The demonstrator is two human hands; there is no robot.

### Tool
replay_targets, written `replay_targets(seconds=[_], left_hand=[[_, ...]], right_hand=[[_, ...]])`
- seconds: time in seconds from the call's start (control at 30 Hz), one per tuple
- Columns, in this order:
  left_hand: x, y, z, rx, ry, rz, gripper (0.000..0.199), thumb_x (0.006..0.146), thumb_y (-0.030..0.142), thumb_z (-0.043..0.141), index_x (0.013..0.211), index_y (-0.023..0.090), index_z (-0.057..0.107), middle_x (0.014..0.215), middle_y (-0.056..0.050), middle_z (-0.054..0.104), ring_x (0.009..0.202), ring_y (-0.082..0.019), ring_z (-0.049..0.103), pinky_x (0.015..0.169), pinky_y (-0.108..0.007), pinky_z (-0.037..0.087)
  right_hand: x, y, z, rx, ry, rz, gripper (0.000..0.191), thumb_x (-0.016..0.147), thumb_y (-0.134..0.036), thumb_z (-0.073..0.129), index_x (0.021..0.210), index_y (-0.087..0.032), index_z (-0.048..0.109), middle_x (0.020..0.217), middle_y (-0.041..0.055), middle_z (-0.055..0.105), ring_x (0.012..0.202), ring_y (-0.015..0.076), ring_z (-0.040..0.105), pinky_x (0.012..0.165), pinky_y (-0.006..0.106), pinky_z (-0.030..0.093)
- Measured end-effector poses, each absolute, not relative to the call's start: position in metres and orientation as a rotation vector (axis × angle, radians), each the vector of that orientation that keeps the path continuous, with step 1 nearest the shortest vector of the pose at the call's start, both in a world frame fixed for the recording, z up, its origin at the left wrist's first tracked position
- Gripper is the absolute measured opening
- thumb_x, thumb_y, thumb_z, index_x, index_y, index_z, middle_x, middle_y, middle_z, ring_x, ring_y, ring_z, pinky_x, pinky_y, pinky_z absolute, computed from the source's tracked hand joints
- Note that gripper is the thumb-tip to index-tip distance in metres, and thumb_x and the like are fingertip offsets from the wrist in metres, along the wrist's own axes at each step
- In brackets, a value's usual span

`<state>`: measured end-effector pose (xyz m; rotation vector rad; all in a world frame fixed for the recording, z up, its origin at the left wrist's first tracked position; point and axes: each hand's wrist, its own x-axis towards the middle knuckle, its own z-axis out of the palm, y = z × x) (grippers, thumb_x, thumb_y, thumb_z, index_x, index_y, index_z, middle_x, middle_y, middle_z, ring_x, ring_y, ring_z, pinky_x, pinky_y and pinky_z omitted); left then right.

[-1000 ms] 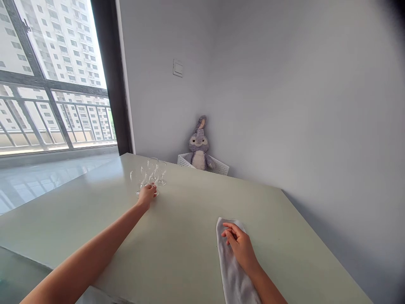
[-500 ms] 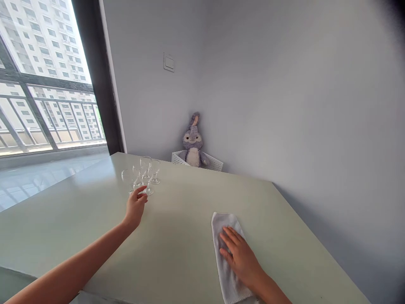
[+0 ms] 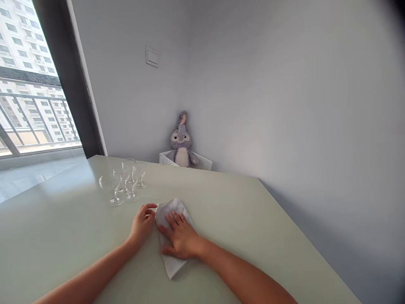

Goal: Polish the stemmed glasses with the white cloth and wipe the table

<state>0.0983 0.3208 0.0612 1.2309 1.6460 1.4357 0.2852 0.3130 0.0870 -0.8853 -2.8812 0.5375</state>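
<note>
A folded light-grey cloth [image 3: 174,268] lies on the pale green tabletop. My right hand [image 3: 180,238] rests on top of it, palm down, with the fingers spread. Just left of the cloth is my left hand [image 3: 144,221], its fingers loosely bent and apart. Its index fingertip reaches the cloth's upper left edge; whether it touches cannot be made out. Several clear stemmed glasses [image 3: 132,196] stand upright in a cluster beyond my left hand, overlapping in view.
The table [image 3: 240,219] has its far edge near a grey wall corner. Behind that edge, a purple plush rabbit [image 3: 182,145] sits in a white perforated basket [image 3: 202,162]. A light switch [image 3: 152,56] is on the wall. At left is a large window [image 3: 34,105].
My right hand and the cloth under it have moved left across the table. My left hand has come away from the glasses, back toward the cloth. The view has turned slightly right.
</note>
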Motion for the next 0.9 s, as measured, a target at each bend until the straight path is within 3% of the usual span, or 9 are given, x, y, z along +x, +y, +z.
replay_targets(seconds=[0.23,0.5,0.7,0.9], left_hand=[[0.091,0.320,0.059,1.179,1.671,1.351,0.021,0.064,0.032,0.052,0.084,0.026,0.060,0.060,0.003,0.052,0.055,-0.013,0.049,0.053,-0.024,0.037],[0.084,0.324,0.052,1.174,1.619,1.296,0.022,0.066,0.039,0.055,0.085,0.027,0.059,0.062,0.002,0.053,0.058,-0.014,0.050,0.053,-0.024,0.038],[0.084,0.323,0.056,1.249,1.649,1.243,0.027,0.070,0.042,0.053,0.089,0.024,0.058,0.066,0.001,0.054,0.061,-0.014,0.051,0.058,-0.025,0.039],[0.087,0.317,0.064,1.294,1.680,1.172,0.027,0.073,0.040,0.049,0.093,0.023,0.055,0.069,0.002,0.053,0.062,-0.013,0.050,0.059,-0.024,0.038]], right_hand=[[0.280,0.432,0.071,-1.255,-2.810,0.394,0.066,0.082,-0.063,0.026,0.138,-0.027,0.022,0.148,0.0055,0.008,0.134,0.0285,0.002,0.106,0.045,0.004],[0.386,0.518,0.072,-1.858,-2.497,0.284,0.060,0.088,-0.056,0.019,0.138,-0.025,0.021,0.147,0.0064,0.012,0.133,0.0273,0.007,0.104,0.043,0.007],[0.506,0.521,0.066,-2.343,-2.135,0.248,0.061,0.087,-0.054,0.014,0.140,-0.023,0.017,0.147,0.0086,0.010,0.133,0.0295,0.010,0.103,0.047,0.010],[0.596,0.464,0.067,-2.602,-1.870,0.220,0.063,0.086,-0.053,0.013,0.140,-0.022,0.013,0.147,0.0095,0.009,0.133,0.0319,0.008,0.104,0.048,0.009]])
